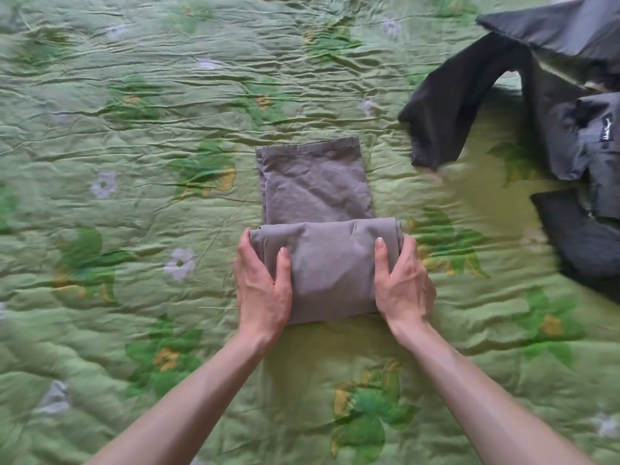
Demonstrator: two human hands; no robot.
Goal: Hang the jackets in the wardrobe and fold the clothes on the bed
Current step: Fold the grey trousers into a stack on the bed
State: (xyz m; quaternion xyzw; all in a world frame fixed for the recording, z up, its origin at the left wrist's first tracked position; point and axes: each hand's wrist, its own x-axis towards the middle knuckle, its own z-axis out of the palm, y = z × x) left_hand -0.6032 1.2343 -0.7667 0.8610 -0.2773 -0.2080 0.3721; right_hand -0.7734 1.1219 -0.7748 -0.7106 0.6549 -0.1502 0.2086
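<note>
Head view: grey garment point(318, 229) sits mid-bed on the green floral quilt point(134, 112), dead ahead of you, centred between both forearms; it is already narrowed to a strip whose long axis runs straight away from you; near end is doubled over into a thick bundle, far end lies flat and single beyond the fold.

Your left hand point(263, 286) grips the bundle's left edge, thumb on top, fingers curled round the side and hidden under the cloth; your right hand point(401, 283) mirrors it on the right edge, thumb on top, fingers wrapped out of sight; both hold the same bundle, level with each other, so neither is nearer.

Key relation: the remaining flat section lies directly beyond the bundle, away from you, in line with the strip; so my read is the next fold goes forward along that axis, both hands moving together; keep them square or the bundle will skew off the flat part, which already leans slightly left at its far end.

Dark jackets point(553, 129) are heaped at the right side of the bed, well apart from the garment, one sleeve trailing toward the middle; closer to your right hand; not yet hung, I'd judge; wardrobe is not in view.
</note>
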